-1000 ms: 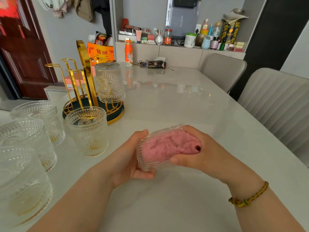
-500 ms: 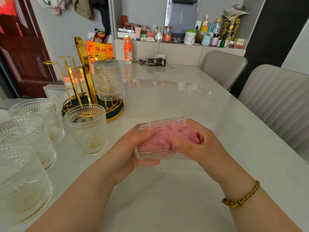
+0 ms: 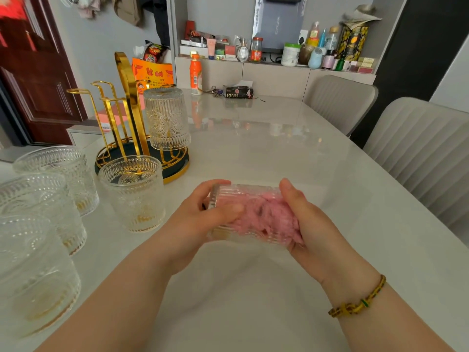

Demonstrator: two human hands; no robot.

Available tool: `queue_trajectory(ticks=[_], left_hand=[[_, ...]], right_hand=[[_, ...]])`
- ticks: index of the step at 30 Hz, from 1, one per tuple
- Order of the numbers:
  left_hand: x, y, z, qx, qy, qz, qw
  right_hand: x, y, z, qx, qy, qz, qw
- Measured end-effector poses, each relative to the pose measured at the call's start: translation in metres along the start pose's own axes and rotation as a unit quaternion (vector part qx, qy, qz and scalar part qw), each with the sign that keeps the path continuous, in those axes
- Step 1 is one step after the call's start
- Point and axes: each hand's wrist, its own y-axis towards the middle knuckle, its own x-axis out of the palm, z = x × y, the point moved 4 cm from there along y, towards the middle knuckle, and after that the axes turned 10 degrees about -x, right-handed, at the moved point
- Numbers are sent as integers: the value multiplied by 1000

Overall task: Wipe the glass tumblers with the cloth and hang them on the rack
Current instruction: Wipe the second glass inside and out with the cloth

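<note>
- Your left hand [image 3: 200,219] is wrapped round the closed end of the tumbler [image 3: 243,193], thumb across its side. The glass lies on its side in the air, above the near tabletop [image 3: 279,153], mouth to your right.
- Your right hand [image 3: 314,224] is clenched on the pink cloth [image 3: 271,217], which is stuffed into the mouth. The thumb rides on the rim; the fingers are hidden, so you cannot tell how deep they go.
- Expect thick pressed glass: rigid, probably fairly heavy, and liable to chip or break if it drops onto the hard top.
- The ribbed, embossed wall should give your fingers some bite, but damp glass is probably slippery, so keep the whole hand round the body rather than pinching the rim.
- The cloth is soft and fluffy and will bunch up. Twist it against the inner wall while the other hand counter-holds.
- To hang the glass, take it by the body near the base, mouth down, and lower it over a free gold prong of the rack [image 3: 132,110]. A hung glass [image 3: 166,118] already sits that way on the right side.
- Four upright glasses wait at the left; the nearest to your hands [image 3: 134,191] stands just in front of the rack. Mind your left forearm beside them.
</note>
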Motion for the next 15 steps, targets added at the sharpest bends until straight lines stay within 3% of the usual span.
queue_trajectory(ticks=[4, 7, 10, 15], left_hand=[[0, 0, -1, -38, -50, -44, 997], [-1, 0, -2, -70, -87, -48, 993], [1, -1, -4, -74, -64, -33, 995], [5, -3, -5, -24, 28, -64, 997]], right_hand=[[6, -5, -9, -149, -188, 12, 971], [11, -8, -12, -191, -217, -25, 957], [6, -3, -8, -167, -188, -4, 968], [-6, 5, 5, 14, 20, 58, 998]])
